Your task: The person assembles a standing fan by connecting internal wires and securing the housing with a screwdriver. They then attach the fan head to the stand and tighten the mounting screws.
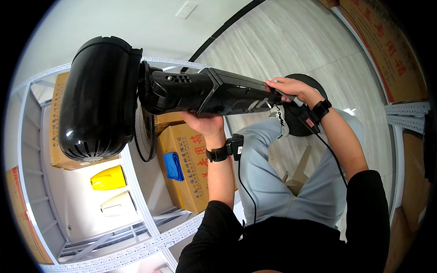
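A black pedestal fan stretches across the view. Its large rounded motor housing is at the left, with part of the wire guard behind it. The round black base sits on the floor at the right. My left hand supports the fan's body from below, palm up, its fingers partly hidden behind the body. My right hand is at the lower end of the body, fingers closed around a grey-handled tool. The tool's tip is hard to make out beside the fan.
White metal shelving stands at the left, holding a cardboard box with a folded blue cloth on it. A yellow and a white plastic piece lie further left. More boxes fill shelves at right.
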Motion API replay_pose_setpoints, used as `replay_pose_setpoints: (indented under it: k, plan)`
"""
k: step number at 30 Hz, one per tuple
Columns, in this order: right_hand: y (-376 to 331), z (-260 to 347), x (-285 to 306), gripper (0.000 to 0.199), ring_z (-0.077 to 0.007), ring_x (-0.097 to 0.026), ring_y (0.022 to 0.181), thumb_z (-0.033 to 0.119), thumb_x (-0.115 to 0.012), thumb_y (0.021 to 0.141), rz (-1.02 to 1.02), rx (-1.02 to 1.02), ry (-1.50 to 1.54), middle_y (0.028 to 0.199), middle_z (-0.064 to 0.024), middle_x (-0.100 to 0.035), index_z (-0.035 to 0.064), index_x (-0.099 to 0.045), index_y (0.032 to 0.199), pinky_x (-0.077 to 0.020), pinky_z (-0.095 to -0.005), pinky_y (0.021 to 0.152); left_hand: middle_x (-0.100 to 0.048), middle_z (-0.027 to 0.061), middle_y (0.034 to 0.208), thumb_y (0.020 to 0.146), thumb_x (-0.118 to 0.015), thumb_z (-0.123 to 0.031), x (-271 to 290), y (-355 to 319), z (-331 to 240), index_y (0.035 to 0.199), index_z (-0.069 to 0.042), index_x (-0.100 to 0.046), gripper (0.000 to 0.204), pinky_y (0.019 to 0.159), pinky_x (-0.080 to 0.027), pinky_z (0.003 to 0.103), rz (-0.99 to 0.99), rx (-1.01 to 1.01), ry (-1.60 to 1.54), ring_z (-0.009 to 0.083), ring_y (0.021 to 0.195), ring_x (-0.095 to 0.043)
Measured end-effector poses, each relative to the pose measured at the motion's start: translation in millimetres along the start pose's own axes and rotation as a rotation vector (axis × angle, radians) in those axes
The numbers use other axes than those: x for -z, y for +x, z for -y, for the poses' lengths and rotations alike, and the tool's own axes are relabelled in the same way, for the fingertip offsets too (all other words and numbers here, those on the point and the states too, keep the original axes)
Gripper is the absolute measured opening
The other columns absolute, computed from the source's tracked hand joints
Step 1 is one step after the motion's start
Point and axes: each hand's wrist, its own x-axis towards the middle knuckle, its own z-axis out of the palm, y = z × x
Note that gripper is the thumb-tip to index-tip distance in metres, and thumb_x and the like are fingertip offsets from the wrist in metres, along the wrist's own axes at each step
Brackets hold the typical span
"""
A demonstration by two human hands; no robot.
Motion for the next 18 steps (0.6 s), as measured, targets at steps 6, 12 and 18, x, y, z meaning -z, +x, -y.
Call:
replay_pose_setpoints:
  k: [6,12,18]
  plan:
    - [-1.7,-1.0,0.1,0.050,-0.0043,-0.045,0.058,0.060,-0.049,0.092,-0.013,0.007,0.028,0.079,0.0045,-0.052,0.0126,-0.061,0.105,-0.0365,-0.0195,0.048,-0.050,0.0046,0.135,0.080,-0.057,-0.068,22.9,-2.6,10.0,0.136,-0.010,-0.046,0.081,0.105,-0.040,0.042,0.173,0.012,-0.090,0.0228,0.120,-0.051]
    - [-2.0,1.7,-3.0,0.050,-0.0046,-0.041,0.058,0.061,-0.049,0.091,-0.016,0.017,0.013,0.075,0.0061,-0.047,0.0135,-0.061,0.096,-0.0337,-0.0196,0.048,-0.051,0.0063,0.130,0.065,-0.086,-0.045,31.9,-0.9,10.0,0.137,-0.009,-0.040,0.093,0.098,-0.047,0.039,0.178,0.005,0.118,0.0234,0.116,-0.053]
    - [6.2,-1.7,-3.8,0.053,-0.0047,-0.042,0.061,0.065,-0.053,0.087,-0.045,0.012,0.022,0.077,0.0060,-0.049,0.0130,-0.063,0.092,-0.0338,-0.0190,0.048,-0.051,0.0071,0.129,0.063,-0.088,-0.041,17.0,-4.9,3.0,0.137,-0.007,-0.039,0.094,0.097,-0.049,0.040,0.152,-0.003,0.123,0.0233,0.115,-0.054]
